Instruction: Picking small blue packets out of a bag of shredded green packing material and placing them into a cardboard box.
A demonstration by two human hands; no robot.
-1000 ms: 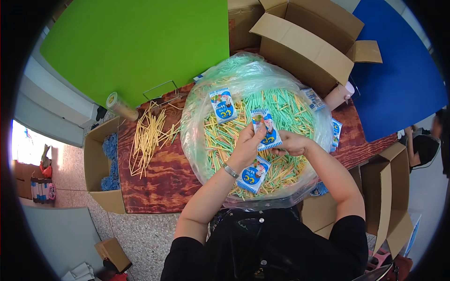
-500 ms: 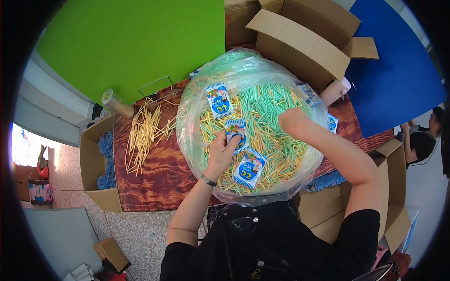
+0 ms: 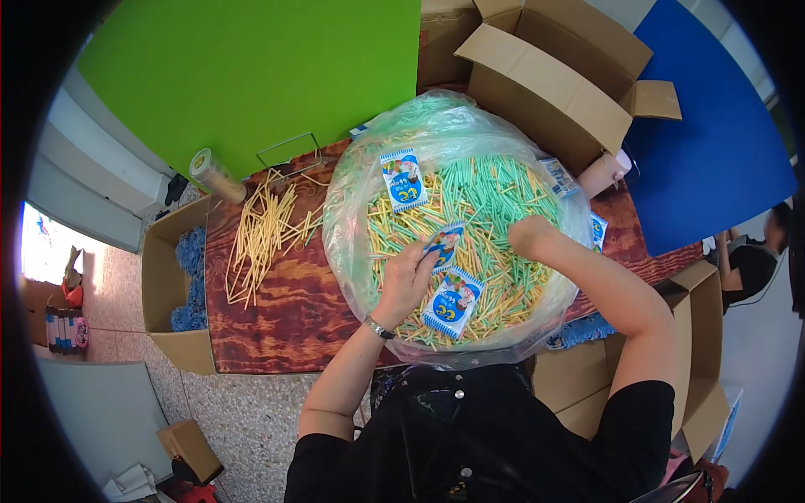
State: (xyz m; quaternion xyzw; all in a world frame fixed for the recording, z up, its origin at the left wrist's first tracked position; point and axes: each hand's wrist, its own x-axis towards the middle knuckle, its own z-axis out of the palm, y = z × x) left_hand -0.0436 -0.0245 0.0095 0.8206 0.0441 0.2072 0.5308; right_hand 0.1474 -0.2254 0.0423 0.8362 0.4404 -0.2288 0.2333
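A large clear plastic bag (image 3: 352,251) full of short thin green, yellow and pinkish sticks (image 3: 495,189) stands before me, its mouth spread wide. My left hand (image 3: 406,283) pinches one edge of a small blue and white packet (image 3: 448,241), which is tilted above the sticks. Another packet (image 3: 405,182) of the same kind lies farther away on the heap, and one more packet (image 3: 454,303) lies nearer me. On the right side of the heap, my right hand (image 3: 532,238) reaches down among the sticks. Its fingers are hidden from view.
Long yellow sticks (image 3: 264,235) lie loose on the red-brown wooden table (image 3: 277,335), beside a clear cylindrical tub (image 3: 215,176). Open cardboard boxes stand at the back (image 3: 545,75), the left (image 3: 180,348) and the right (image 3: 579,369). A pink bottle-like container (image 3: 604,174) rests behind the bag. Another person (image 3: 750,260) is at far right.
My left hand has lifted and tilted the middle packet, which lay flatter before. My right hand has gone slightly lower into the sticks. The whole view has shifted a little.
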